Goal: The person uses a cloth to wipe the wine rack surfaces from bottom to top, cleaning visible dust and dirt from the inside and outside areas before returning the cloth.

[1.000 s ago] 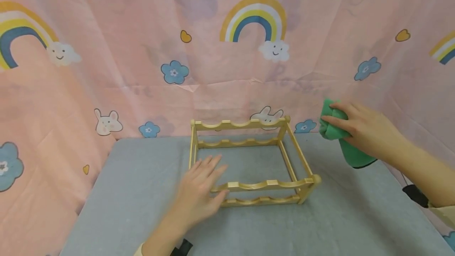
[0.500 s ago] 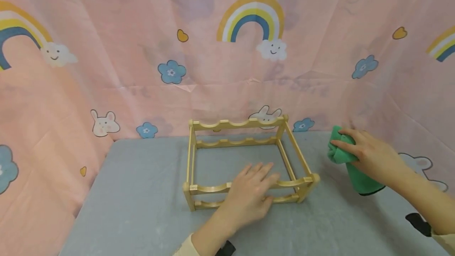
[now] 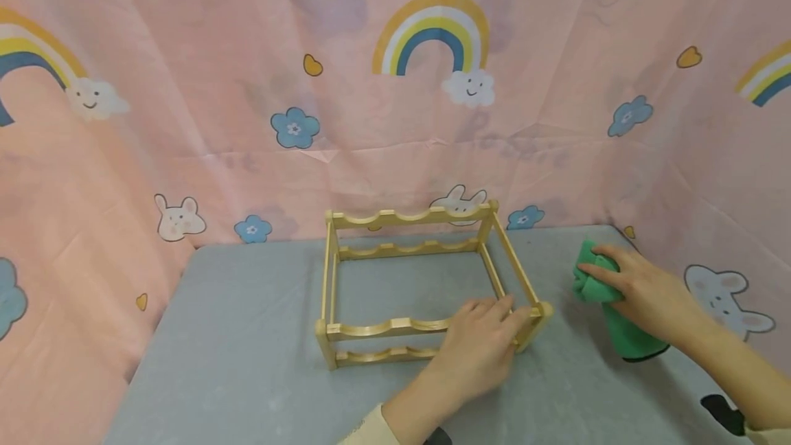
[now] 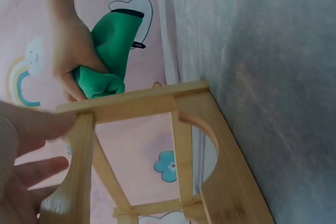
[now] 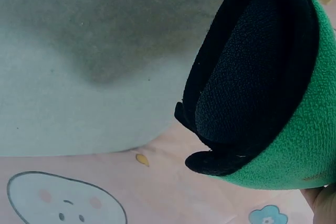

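Observation:
My right hand [image 3: 649, 290] grips a green towel [image 3: 636, 335] at the right of the head view. It is bunched at the fingers, and its lower part hangs in a hollow fold with black edging. The right wrist view shows the dark inside of that fold. My left hand [image 3: 476, 345] lies over the front top rail of a pale wooden rack [image 3: 371, 329], near its right front corner. In the left wrist view the fingers [image 4: 44, 171] are spread, with fingertips right at the scalloped rail. The thumb reaches the corner post.
The rack stands on a table with a grey cloth [image 3: 247, 335]. A pink printed curtain [image 3: 383, 163] hangs close behind the table and along both sides. Black straps [image 3: 723, 414] are on the wrists.
My left hand has moved right along the front rail, from the left front corner to the right one. The right hand has lowered the towel and shifted slightly right. The rack stays put.

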`<state>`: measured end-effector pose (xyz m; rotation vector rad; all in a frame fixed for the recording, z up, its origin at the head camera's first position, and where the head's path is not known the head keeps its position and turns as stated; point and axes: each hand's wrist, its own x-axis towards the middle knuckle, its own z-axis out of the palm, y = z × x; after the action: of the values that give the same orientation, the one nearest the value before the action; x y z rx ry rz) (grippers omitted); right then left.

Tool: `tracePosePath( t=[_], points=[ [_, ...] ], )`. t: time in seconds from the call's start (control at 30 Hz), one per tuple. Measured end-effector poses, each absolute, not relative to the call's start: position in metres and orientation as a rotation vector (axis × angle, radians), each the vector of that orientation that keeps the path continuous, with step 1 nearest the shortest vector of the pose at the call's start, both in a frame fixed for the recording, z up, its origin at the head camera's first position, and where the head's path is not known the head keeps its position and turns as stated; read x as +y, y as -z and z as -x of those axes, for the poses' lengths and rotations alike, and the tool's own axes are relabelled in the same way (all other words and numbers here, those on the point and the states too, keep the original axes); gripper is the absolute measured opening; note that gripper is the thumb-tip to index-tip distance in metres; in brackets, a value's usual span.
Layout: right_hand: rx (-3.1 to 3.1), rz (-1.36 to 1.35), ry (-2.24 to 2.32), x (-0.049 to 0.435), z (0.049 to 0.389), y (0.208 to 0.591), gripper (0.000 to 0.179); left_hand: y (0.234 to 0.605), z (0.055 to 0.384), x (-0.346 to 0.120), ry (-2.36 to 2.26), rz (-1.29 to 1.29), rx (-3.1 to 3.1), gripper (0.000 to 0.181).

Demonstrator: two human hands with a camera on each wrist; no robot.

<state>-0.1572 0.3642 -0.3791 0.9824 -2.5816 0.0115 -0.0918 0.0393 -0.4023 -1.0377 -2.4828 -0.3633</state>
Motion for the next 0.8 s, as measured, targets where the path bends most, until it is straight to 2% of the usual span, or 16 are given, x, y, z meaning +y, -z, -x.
tracePosePath(
  t=[0.17,0.47,0.8],
  points=[
    [-2.565,-0.973,-0.03,0.365,0.155,0.382,0.08,0.404,0.094,0.05,0.222,0.962,-2.573,0.062],
    [-2.595,-0.948,-0.052,0.366,0.155,0.386,0.076,0.407,0.096,0.057,0.105,0.892,-2.495,0.04],
    [-2.585,-0.927,-0.089,0.371,0.154,0.389,0.076,0.407,0.09,0.051,0.121,0.929,-2.414,0.036]
  ],
)
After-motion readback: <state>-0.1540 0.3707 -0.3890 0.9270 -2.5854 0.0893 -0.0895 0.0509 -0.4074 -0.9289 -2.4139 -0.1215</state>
